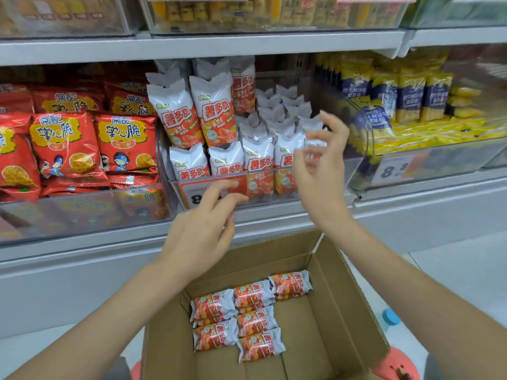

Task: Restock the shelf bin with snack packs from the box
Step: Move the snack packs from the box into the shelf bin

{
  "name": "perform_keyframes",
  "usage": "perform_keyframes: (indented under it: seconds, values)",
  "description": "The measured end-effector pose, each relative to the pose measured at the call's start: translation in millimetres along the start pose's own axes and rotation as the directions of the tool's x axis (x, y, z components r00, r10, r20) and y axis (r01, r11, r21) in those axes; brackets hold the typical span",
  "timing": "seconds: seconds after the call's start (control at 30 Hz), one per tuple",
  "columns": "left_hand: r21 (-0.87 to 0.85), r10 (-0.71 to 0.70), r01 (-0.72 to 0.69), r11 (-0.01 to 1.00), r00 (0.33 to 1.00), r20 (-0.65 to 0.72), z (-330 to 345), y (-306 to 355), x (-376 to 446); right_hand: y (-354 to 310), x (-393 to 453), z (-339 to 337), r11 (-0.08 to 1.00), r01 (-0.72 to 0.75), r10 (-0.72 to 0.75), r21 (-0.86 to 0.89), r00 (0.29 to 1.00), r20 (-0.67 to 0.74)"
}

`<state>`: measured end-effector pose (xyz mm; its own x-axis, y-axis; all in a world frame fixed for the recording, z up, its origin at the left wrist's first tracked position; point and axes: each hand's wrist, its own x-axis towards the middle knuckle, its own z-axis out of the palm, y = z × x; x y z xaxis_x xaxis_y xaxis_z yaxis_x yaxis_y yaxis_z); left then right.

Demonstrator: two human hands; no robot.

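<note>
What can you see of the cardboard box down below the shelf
The cardboard box is plain brown corrugated card, open at the top with flaps folded outward. It sits below the shelf, between the person's forearms. Its floor is mostly bare; a few white-and-orange snack packs lie flat in a cluster toward its back left part, some stacked. Neither hand touches it.

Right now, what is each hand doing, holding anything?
Left hand: open, fingers loosely spread, holding nothing.
Right hand: open at the snack packs in the bin, gripping nothing.

Red snack bags fill the left bin, yellow-and-blue packs the right; perhaps a blue-capped bottle.
</note>
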<state>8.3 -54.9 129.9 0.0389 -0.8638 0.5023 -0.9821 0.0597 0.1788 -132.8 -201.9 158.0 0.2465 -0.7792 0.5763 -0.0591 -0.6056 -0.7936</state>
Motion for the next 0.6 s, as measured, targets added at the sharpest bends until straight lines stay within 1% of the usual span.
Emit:
perform_keyframes:
  seconds: [0.07, 0.1, 0.13, 0.2, 0.27, 0.33, 0.4, 0.47, 0.5, 0.57, 0.6]
  values:
    - [0.063, 0.060, -0.063, 0.996, 0.997, 0.046, 8, 4, -10, 16, -39, -19, 0.990, 0.093, -0.088, -0.110, 0.995, 0.046]
    - [0.069, 0.067, -0.073, 0.995, 0.994, 0.082, 15, 6, -15, 28, -57, -25, 0.982, 0.095, -0.084, -0.163, 0.993, 0.078]
    - [0.065, 0.054, -0.062, 0.996, 0.992, 0.117, 24, 6, -22, 40, -74, -31, 0.975, 0.068, -0.043, -0.213, 0.992, 0.119]
    - [0.051, -0.018, 0.007, 0.999, 0.975, 0.223, 46, 8, -42, 61, -106, -38, 0.943, -0.021, 0.104, -0.331, 0.966, 0.236]
    - [0.092, -0.120, 0.092, 0.991, 0.918, 0.378, 69, 9, -68, 83, -136, -41, 0.875, -0.041, 0.256, -0.482, 0.885, 0.390]
    - [0.190, -0.227, 0.144, 0.971, 0.806, 0.547, 91, 9, -94, 106, -162, -40, 0.801, -0.017, 0.403, -0.598, 0.754, 0.519]
    - [0.259, -0.310, 0.180, 0.949, 0.683, 0.661, 111, 9, -116, 127, -183, -36, 0.714, 0.015, 0.559, -0.700, 0.590, 0.583]
    - [0.300, -0.358, 0.198, 0.933, 0.591, 0.723, 131, 8, -136, 148, -203, -31, 0.627, 0.025, 0.710, -0.778, 0.393, 0.585]
    - [0.311, -0.384, 0.225, 0.923, 0.550, 0.741, 142, 6, -147, 156, -213, -27, 0.596, 0.017, 0.763, -0.803, 0.299, 0.573]
    - [0.322, -0.443, 0.315, 0.893, 0.483, 0.755, 162, 4, -165, 173, -231, -19, 0.553, -0.023, 0.823, -0.833, 0.172, 0.542]
    - [0.327, -0.469, 0.356, 0.876, 0.464, 0.752, 172, 2, -172, 180, -239, -15, 0.543, -0.058, 0.836, -0.838, 0.135, 0.533]
